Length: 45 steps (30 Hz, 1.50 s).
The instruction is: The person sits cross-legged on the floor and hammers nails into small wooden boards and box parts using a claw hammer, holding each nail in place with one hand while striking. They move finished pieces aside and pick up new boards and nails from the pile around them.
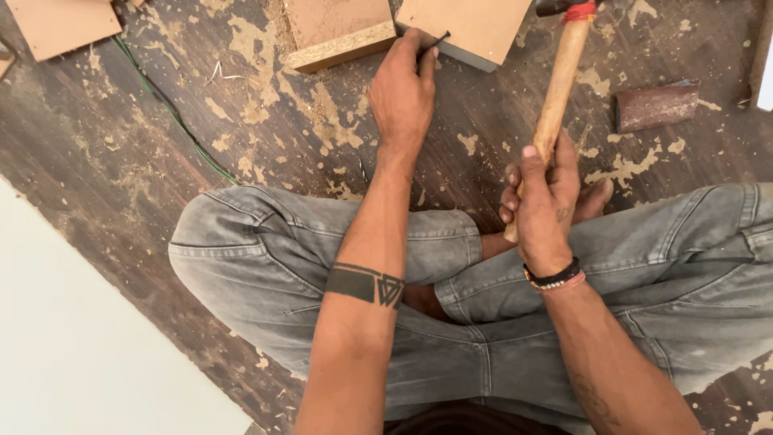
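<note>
I sit cross-legged on a dusty wooden floor. My left hand (403, 93) reaches forward and pinches a thin dark nail (433, 43) at the edge of a tan board (471, 26). My right hand (541, 197) is closed around the wooden handle of a hammer (558, 84), held upright over my right knee. The hammer's dark head is mostly cut off at the top edge, with a red band just below it.
A chipboard block (338, 32) lies left of the tan board. Another board (60, 24) sits at the top left. A green wire (173, 113) runs across the floor. A reddish-brown block (656, 105) lies at right. A white panel (72, 346) fills the lower left.
</note>
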### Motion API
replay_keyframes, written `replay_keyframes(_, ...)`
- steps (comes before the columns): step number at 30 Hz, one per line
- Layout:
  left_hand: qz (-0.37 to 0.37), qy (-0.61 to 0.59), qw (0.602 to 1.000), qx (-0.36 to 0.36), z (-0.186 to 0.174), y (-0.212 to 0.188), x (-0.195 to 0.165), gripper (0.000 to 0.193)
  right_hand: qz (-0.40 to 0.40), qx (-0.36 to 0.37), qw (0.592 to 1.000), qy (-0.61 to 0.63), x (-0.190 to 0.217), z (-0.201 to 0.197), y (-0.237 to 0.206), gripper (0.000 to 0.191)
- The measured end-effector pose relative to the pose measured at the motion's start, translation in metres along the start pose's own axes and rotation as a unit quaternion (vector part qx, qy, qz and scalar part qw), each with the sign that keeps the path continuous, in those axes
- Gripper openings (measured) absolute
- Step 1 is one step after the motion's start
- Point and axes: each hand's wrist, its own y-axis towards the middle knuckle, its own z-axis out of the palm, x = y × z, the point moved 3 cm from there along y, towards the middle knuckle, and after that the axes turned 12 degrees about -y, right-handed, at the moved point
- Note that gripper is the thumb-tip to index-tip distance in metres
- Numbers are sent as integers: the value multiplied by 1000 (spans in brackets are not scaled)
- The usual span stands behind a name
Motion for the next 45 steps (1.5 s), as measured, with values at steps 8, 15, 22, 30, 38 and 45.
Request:
replay_keyframes(8,31,67,997,10,9,4,11,5,-139,2,976,-167,9,1,-2,57)
replay_keyframes(15,40,51,998,5,9,4,12,6,-365,-30,895,-254,31,-13,-29,40)
replay_keyframes(22,68,29,997,-14,1,6,0,6,-201,19,855,-479,13,4,12,51)
replay_keyframes(30,-114,-112,987,-16,12,5,16,13,-43,13,996,-79,25,-10,3,30)
replay_keyframes(38,28,-173,984,26,34,16,11,17,35,-31,998,33,22,-17,11,21)
replay_keyframes(45,93,-6,994,63,43,16,-15,10,52,-18,998,10,19,-14,12,28)
